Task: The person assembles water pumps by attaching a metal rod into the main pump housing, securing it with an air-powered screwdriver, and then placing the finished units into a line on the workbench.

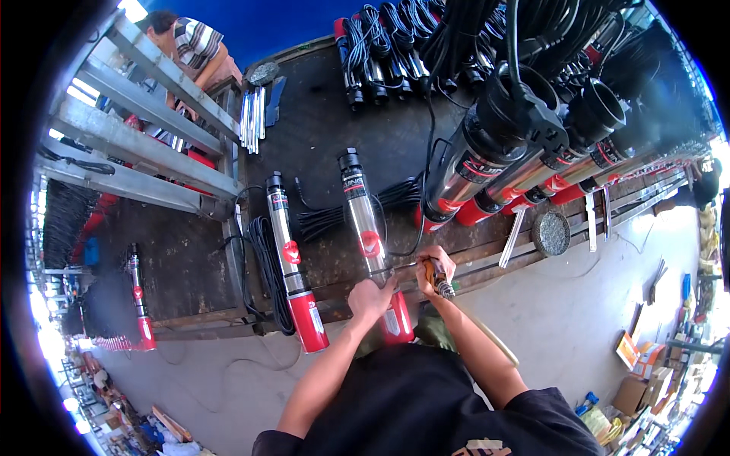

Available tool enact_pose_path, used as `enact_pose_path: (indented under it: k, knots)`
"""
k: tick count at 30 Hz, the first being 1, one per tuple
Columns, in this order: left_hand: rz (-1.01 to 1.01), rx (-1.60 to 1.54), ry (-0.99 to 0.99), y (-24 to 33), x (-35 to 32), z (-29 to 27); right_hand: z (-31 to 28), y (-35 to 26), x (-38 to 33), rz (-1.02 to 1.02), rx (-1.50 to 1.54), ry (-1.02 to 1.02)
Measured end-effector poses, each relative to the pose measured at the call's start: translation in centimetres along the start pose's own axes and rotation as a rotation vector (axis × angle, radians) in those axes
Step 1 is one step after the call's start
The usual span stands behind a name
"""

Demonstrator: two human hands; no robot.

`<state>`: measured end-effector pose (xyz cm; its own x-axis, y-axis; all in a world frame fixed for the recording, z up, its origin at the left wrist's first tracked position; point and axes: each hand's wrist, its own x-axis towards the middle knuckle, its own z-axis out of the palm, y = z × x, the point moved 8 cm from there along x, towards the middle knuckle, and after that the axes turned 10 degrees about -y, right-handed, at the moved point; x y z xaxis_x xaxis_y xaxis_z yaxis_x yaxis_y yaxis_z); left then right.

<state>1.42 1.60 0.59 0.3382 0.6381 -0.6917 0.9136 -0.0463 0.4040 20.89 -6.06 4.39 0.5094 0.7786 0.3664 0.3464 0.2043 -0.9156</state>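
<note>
A silver submersible pump [357, 207] with a black top and a red base lies lengthwise in front of me, its red end reaching past the near edge of the workbench [319, 133]. My left hand [370, 299] is closed around it just above the red base. Right of the pump, near the bench edge, my right hand [436, 272] grips a yellow-brown air screwdriver [438, 280] whose pale hose trails along my right forearm. The tool is apart from the pump, and its tip is hard to make out. A second, similar pump [287, 235] lies to the left, beside a coiled black cable [266, 262].
Several upright pumps [475, 163] crowd the right side of the bench. Rows of cabled pumps [380, 57] lie at the back. A grey metal frame [144, 152] stands left, with a person [199, 49] beyond it. Metal strips [252, 118] lie at the far left corner.
</note>
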Motion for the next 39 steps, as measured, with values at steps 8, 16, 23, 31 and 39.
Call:
enact_pose_path:
  k: [8,16,23,31,39]
  knots:
    - [0.13,-0.3,-0.051,-4.1,1.6,-0.2,-0.1,2.7,-0.7,0.21,0.089,0.058]
    - [0.25,-1.44,-0.02,-8.7,1.2,-4.1,0.5,3.7,-2.0,0.264,0.153,0.028]
    - [0.28,-1.636,-0.186,-3.3,-1.0,-5.4,4.1,-10.6,3.6,0.128,0.396,-0.096]
    - [0.403,-2.101,-0.714,3.3,-1.7,-8.5,9.9,-17.2,9.8,0.057,0.669,-0.163]
    - [0.283,-2.167,-0.641,2.5,1.8,-9.6,12.3,-14.1,12.1,0.055,0.57,-0.111]
